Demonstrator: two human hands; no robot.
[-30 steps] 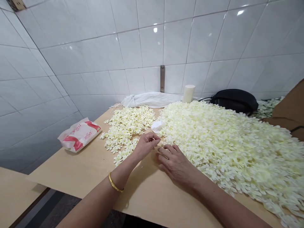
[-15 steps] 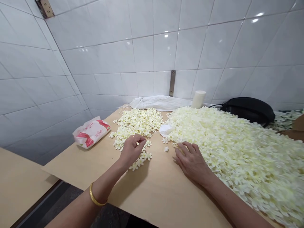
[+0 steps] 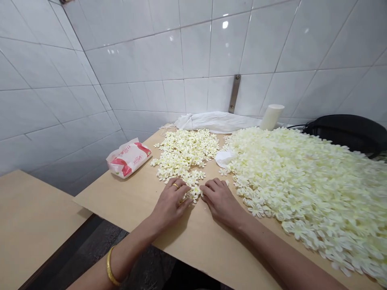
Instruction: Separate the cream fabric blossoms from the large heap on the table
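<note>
Pale cream fabric flowers cover the wooden table (image 3: pixel 127 197). A small pile of flowers (image 3: pixel 184 151) lies left of centre, and a very large heap of flowers (image 3: pixel 302 181) fills the right side. My left hand (image 3: pixel 171 201), with a ring and a gold bangle on the wrist, rests palm down at the near tip of the small pile, fingers curled over a few flowers. My right hand (image 3: pixel 220 199) lies beside it, fingers bent down onto the table, fingertips at the same flowers. What the fingers hold, if anything, is hidden.
A red and white tissue packet (image 3: pixel 128 157) lies at the left. A white plastic bag (image 3: pixel 216 121) and a white cylinder (image 3: pixel 271 117) stand by the tiled wall. A black pouch (image 3: pixel 347 131) sits at the back right. A second table surface (image 3: pixel 27 225) lies lower left.
My right hand has left the edge of the large heap and moved left to meet the left hand. My left hand has dropped flat onto the near end of the small pile.
</note>
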